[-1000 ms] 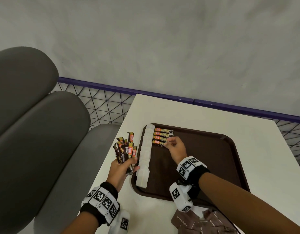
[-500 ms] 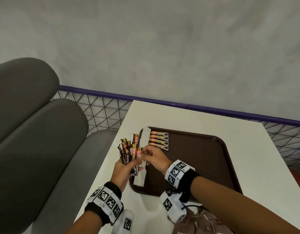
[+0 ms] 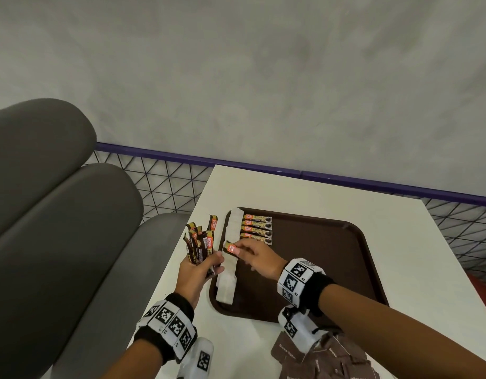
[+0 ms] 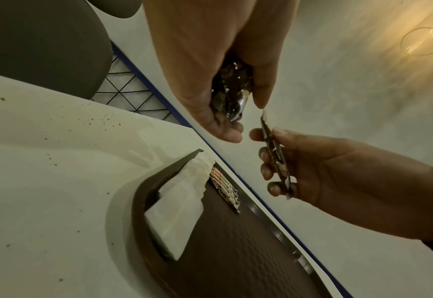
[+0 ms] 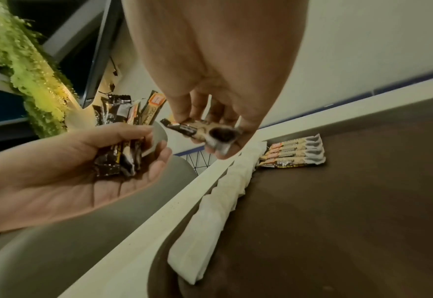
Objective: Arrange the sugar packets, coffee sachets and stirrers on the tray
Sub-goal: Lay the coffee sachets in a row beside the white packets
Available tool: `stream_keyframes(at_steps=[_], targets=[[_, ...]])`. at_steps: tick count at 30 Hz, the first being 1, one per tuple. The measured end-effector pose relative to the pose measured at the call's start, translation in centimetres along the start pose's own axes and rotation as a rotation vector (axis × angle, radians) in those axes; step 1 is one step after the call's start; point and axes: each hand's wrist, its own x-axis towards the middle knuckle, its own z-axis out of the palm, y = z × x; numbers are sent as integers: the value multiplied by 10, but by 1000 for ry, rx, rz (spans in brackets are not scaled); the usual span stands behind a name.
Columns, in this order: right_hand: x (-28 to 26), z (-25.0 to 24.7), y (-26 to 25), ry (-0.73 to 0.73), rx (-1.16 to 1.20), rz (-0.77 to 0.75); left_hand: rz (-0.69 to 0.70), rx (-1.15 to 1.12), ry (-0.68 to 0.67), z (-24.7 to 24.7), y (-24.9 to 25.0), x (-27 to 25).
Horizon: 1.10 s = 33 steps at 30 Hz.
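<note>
A dark brown tray (image 3: 318,269) lies on the white table. Down its left edge runs a row of white sugar packets (image 3: 229,258), and beside them at the far left corner lie several coffee sachets (image 3: 257,228) in a neat stack of rows. My left hand (image 3: 198,269) hovers over the table just left of the tray and grips a fanned bunch of coffee sachets (image 3: 199,242). My right hand (image 3: 252,255) pinches a single coffee sachet (image 3: 231,247) above the sugar row, just clear of the bunch. That single sachet (image 5: 200,131) shows held by thumb and fingers in the right wrist view.
Brown paper packets (image 3: 326,359) lie on the table near the front edge, by my right forearm. A grey padded seat (image 3: 58,228) stands left of the table. A purple rail with wire mesh (image 3: 168,181) runs behind it.
My right hand left the sachets laid on the tray, reached to the bunch in my left hand, and has now drawn one sachet out of it toward the tray.
</note>
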Motion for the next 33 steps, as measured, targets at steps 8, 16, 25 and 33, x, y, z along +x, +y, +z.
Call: stream_keyframes(at_steps=[8, 16, 25, 33], targets=[[-8, -5, -8, -74, -106, -82, 12, 16, -30, 8, -1, 0], [-7, -11, 15, -20, 174, 127, 47, -13, 53, 5, -3, 5], [-8, -25, 48, 228, 586, 301, 24, -53, 51, 5, -9, 8], [12, -42, 83, 445, 371, 476, 15, -65, 94, -14, -14, 12]])
